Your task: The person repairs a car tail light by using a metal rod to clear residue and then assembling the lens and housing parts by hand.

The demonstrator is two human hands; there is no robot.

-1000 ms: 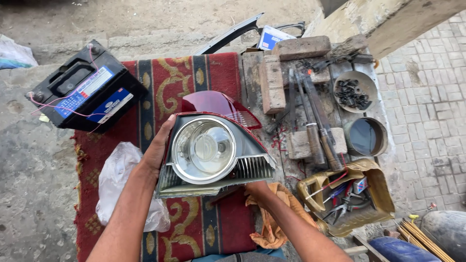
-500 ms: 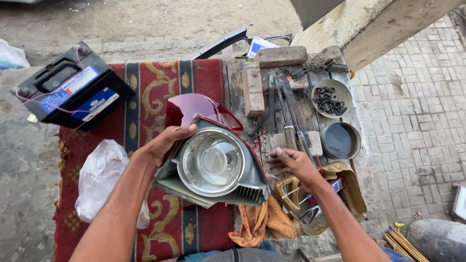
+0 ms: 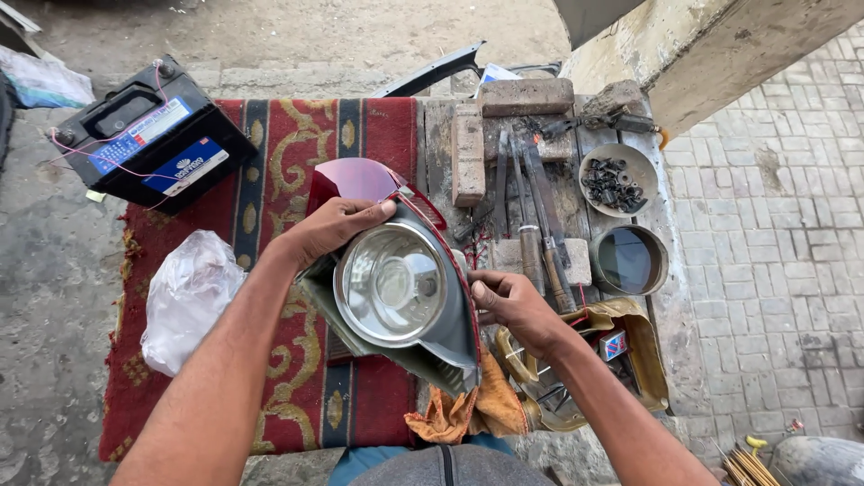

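A car lamp housing point(image 3: 400, 288) with a round chrome reflector and a red lens part point(image 3: 355, 178) is tilted over the red patterned rug point(image 3: 288, 135). My left hand point(image 3: 328, 229) grips its upper left edge, thumb on the rim. My right hand point(image 3: 513, 306) touches the housing's right edge, with the fingers curled beside it and over an open yellowish bag of tools point(image 3: 621, 355). An orange rag point(image 3: 463, 409) lies under the housing's lower corner.
A black car battery point(image 3: 148, 135) stands at the rug's upper left, a clear plastic bag point(image 3: 184, 297) at its left. To the right, a wooden board carries bricks point(image 3: 468, 153), files point(image 3: 535, 211), a bowl of bolts point(image 3: 616, 175) and a round tin point(image 3: 630, 259). Paving lies beyond.
The housing has swung so its grille end points lower right. My right hand came back from the tool bag to the housing's right edge. The view shifted slightly.
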